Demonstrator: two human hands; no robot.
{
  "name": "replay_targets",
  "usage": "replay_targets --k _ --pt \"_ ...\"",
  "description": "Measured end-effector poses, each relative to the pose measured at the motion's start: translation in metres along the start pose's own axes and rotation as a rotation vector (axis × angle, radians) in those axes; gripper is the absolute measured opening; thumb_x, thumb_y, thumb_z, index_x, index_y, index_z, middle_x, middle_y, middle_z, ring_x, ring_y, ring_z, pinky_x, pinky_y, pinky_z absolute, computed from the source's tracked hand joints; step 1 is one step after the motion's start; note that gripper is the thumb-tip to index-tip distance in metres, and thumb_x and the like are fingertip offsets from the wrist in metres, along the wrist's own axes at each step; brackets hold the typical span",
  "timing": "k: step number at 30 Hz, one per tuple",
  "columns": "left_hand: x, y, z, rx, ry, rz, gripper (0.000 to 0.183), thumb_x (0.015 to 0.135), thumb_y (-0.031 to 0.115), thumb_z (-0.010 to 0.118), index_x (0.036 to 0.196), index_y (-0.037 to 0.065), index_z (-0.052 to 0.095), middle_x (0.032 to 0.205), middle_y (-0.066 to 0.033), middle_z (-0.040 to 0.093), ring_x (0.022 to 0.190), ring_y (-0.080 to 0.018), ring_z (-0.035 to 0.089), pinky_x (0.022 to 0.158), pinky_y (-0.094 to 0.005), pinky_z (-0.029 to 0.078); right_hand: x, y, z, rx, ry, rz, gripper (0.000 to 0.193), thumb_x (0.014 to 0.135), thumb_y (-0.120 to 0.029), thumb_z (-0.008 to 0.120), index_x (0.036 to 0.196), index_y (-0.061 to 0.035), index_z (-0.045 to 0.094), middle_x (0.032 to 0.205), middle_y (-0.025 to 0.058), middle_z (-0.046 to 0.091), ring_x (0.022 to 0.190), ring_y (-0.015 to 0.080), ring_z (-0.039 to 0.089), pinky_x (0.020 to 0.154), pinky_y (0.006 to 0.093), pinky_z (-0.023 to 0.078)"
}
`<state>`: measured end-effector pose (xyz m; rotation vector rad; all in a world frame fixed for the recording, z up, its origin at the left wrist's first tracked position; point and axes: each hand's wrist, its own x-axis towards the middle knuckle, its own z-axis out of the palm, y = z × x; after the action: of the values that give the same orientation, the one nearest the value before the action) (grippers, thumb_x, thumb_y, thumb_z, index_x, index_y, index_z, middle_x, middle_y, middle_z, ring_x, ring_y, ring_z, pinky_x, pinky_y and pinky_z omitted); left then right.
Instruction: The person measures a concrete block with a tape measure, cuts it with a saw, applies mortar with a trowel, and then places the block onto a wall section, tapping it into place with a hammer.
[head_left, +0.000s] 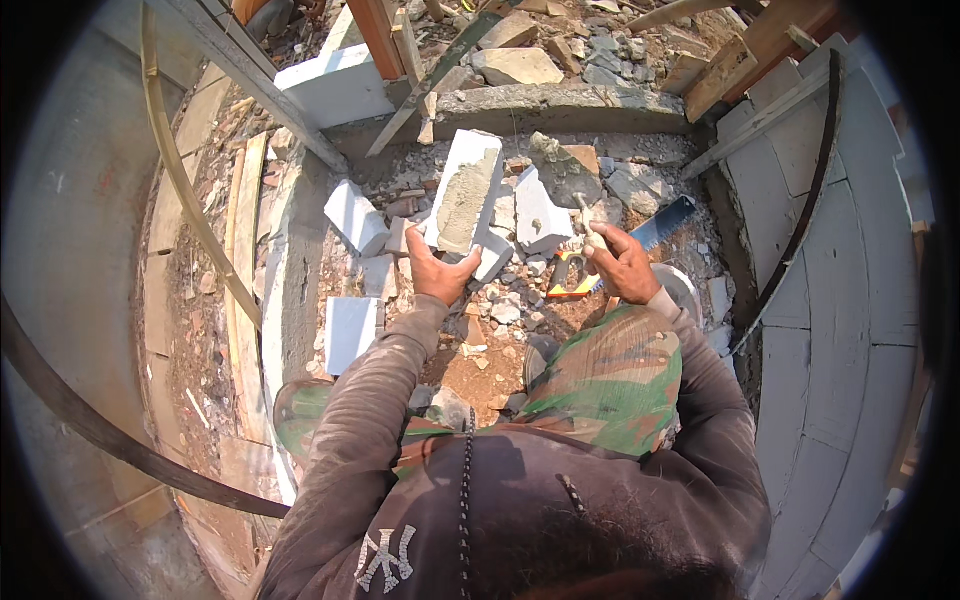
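My left hand [438, 268] grips the lower end of a white lightweight concrete block [488, 160], thumb and fingers on either side. Grey mortar [466, 205] coats the block's upward face. In my right hand [625, 265] is the handle of a trowel [565, 172], its blade smeared with mortar and pointing away from me. Below that hand lies a handsaw [567, 280] with a yellow and red handle; its bluish blade shows beyond my fingers. A cut block piece [541, 215] rests on the rubble between my hands.
More cut blocks lie at left, one farther off [357, 217] and one nearer [350, 335]. A concrete beam [570, 97] crosses the far side. A block wall [815, 300] stands at right. Wooden strips [245, 250] lie at left, and broken stone covers the ground.
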<state>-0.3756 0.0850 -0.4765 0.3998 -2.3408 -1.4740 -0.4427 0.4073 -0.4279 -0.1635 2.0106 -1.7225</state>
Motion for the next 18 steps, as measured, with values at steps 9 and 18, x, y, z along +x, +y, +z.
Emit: replay_targets --k 9,18 --pt "0.001 -0.005 0.003 -0.074 0.03 0.041 0.072 0.07 0.021 0.092 0.118 0.0 0.043 0.113 -0.0205 0.054 0.105 -0.0341 0.057 0.095 -0.0449 0.048 0.113 0.078 0.055 -0.886 0.273 -0.631 0.042 0.089 -0.009 0.072 0.128 -0.0063 0.056 0.119 0.0224 0.057 0.11 0.0459 0.058 0.093 0.052 0.049" --pt "-0.003 -0.007 0.003 -0.043 0.047 0.035 0.078 0.069 0.026 0.092 0.124 -0.001 0.044 0.116 -0.0219 0.052 0.112 -0.0395 0.056 0.1 -0.0484 0.046 0.033 -0.004 0.008 -0.899 0.157 -0.475 0.038 0.097 -0.022 0.066 0.13 -0.0029 0.06 0.117 0.0268 0.063 0.105 0.0452 0.06 0.094 0.0527 0.048"
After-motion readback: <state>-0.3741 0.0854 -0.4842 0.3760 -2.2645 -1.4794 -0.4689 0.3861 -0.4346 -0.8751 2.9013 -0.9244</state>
